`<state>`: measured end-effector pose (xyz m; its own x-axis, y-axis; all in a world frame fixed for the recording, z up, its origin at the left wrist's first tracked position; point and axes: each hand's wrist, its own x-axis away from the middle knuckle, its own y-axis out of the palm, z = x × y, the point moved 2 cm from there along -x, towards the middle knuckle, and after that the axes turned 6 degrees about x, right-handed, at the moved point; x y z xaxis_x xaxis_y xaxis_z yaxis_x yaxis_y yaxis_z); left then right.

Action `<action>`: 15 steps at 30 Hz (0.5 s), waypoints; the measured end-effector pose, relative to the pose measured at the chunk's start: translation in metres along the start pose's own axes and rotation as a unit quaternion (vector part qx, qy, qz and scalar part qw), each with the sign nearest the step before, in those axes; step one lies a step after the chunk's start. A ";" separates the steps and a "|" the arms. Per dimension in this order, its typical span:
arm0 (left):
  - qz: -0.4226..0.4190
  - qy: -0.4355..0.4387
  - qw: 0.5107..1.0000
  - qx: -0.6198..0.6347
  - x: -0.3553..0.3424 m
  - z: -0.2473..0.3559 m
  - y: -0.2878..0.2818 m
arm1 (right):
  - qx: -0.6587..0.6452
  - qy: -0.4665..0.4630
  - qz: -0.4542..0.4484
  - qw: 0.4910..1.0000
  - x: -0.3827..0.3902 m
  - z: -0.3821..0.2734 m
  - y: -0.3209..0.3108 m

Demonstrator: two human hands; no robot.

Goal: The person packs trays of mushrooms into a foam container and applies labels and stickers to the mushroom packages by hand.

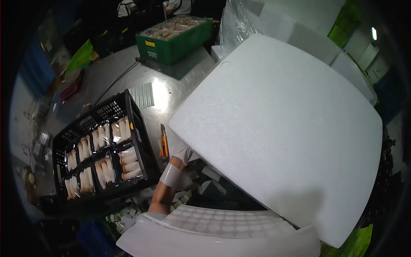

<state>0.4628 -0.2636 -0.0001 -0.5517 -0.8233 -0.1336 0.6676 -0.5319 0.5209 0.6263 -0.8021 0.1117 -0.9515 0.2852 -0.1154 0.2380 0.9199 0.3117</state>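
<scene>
A big white foam panel (278,120) fills the view from the middle out to 3 o'clock, tilted, with its near corner toward 5 o'clock. The gloved left hand (183,152) meets its edge at about 8 o'clock of the panel, a white cuff (171,174) round the wrist. Its fingers go out of sight at the edge, so I cannot tell whether they are clamped on the foam or only pressed against it. I cannot make out the right hand.

At 6 o'clock a curved white piece (239,246) lies below the panel; I cannot tell what it is.

On the bench (117,64), a black crate (145,150) stands at 9 o'clock, with packs (101,136) of pale mushrooms inside. An orange cutter (163,143) lies between the crate and the panel, near the left hand. A green crate (190,46) of more packs stands toward 11 o'clock.

The step in hand looks like handling the panel; the next move would call for firm support at both ends and room around the cutter.
</scene>
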 end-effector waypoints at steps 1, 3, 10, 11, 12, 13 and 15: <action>0.016 -0.002 0.999 0.040 -0.005 -0.003 -0.012 | -0.001 0.016 -0.005 1.000 0.014 0.002 0.004; 0.045 0.019 0.990 0.131 -0.031 0.009 -0.023 | -0.033 0.062 -0.027 0.997 0.032 0.024 0.020; 0.113 0.041 0.990 0.074 -0.088 0.018 -0.025 | 0.039 0.167 -0.164 0.971 0.098 0.134 0.134; 0.104 -0.018 0.993 0.050 -0.071 0.033 0.001 | 0.031 0.211 -0.183 0.960 0.114 0.147 0.150; 0.096 -0.081 0.992 0.028 -0.054 0.042 0.034 | -0.001 0.283 -0.163 0.945 0.135 0.151 0.165; 0.046 -0.040 0.998 -0.028 -0.053 0.032 0.036 | -0.020 0.316 -0.140 0.938 0.155 0.177 0.166; 0.008 0.055 0.991 -0.118 -0.056 0.022 0.004 | -0.292 0.304 -0.441 0.792 0.168 0.241 0.183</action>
<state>0.4855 -0.2153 0.0282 -0.4918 -0.8412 -0.2246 0.7812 -0.5402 0.3128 0.5567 -0.5209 -0.0777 -0.6578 -0.7450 -0.1110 -0.5340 0.3573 0.7663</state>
